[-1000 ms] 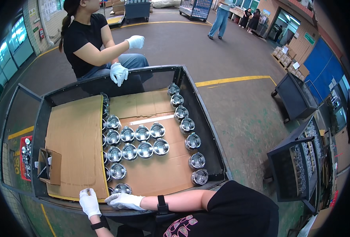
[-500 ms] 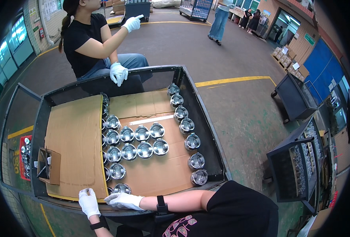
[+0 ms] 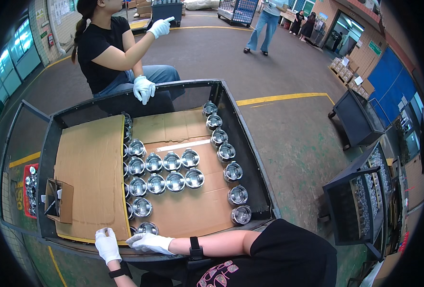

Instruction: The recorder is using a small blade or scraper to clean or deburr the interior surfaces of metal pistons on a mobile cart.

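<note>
My left hand (image 3: 107,246), in a white glove, is at the near edge of a cardboard sheet (image 3: 90,177), its bent fingers a little apart. My right hand (image 3: 152,243), gloved too, lies across the cart's near rim with its fingers stretched left to the sheet's near corner. Neither hand shows anything held. Beside the right hand sits a shiny metal piston (image 3: 148,228). Several more pistons (image 3: 175,182) stand in rows on lower cardboard, and another column (image 3: 232,171) lines the right wall. The sheet partly covers the leftmost pistons.
A dark metal cart (image 3: 257,158) encloses everything. A small open carton (image 3: 64,201) sits on the sheet. Across the cart, a seated co-worker points right, one gloved hand (image 3: 144,89) on the rim. A red crate (image 3: 31,191) stands left; other carts (image 3: 357,115) stand right.
The person walking in the background has shifted slightly, with the legs farther apart. My hands, the pistons and the seated co-worker stay nearly as they were.
</note>
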`<action>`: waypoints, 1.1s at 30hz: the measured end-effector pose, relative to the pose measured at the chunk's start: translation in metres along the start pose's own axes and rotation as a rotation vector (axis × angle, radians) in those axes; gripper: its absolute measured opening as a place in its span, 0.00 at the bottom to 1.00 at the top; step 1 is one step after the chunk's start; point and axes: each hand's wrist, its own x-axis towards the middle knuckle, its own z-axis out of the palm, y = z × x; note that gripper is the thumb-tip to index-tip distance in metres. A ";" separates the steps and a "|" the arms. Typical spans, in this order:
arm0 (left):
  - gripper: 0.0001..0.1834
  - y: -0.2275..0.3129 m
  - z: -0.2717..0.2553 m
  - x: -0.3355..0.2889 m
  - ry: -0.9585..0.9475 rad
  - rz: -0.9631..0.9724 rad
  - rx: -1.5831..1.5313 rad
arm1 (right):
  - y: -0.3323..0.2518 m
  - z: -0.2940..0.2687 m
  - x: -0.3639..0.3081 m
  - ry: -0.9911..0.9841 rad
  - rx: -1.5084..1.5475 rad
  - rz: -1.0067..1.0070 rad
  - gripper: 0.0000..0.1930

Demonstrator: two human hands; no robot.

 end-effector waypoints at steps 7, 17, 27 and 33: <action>0.10 0.002 0.000 0.001 0.008 -0.007 0.016 | 0.003 -0.004 0.004 -0.004 -0.069 -0.017 0.22; 0.11 0.012 -0.010 -0.003 0.026 -0.071 -0.027 | -0.006 0.003 -0.012 -0.023 -0.152 0.000 0.22; 0.12 0.009 -0.007 -0.004 0.042 -0.068 0.003 | -0.014 0.011 -0.016 0.015 -0.241 0.029 0.22; 0.11 0.002 0.000 -0.004 0.080 -0.057 0.002 | -0.013 0.011 -0.018 0.001 -0.253 0.012 0.22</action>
